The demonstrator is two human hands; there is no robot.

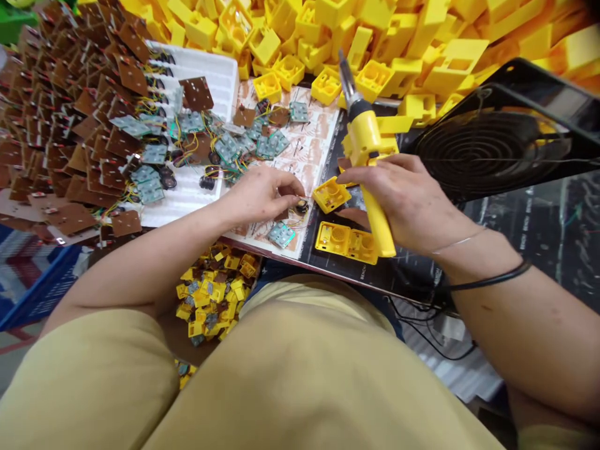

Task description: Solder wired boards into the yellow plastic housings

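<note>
My right hand (412, 197) is wrapped round a yellow soldering iron (365, 134), whose metal tip points up and away from me. Its thumb or finger reaches toward a small yellow plastic case half (332, 194); whether they touch I cannot tell. Thumb and finger of my left hand (267, 194) pinch a small round black speaker (301, 207) with thin wires. Just below that lies a green circuit board (282, 235), apparently wired to it. Nearer me, a yellow case (345, 242) lies with its hollow inside facing up.
Brown boards (70, 125) are heaped at left beside a white ribbed tray (206, 69). Wired green boards (234, 147) lie mid-table. Yellow housings (290, 37) pile along the back. A black fan (497, 144) stands at right. Below the edge sits a batch of yellow parts (215, 294).
</note>
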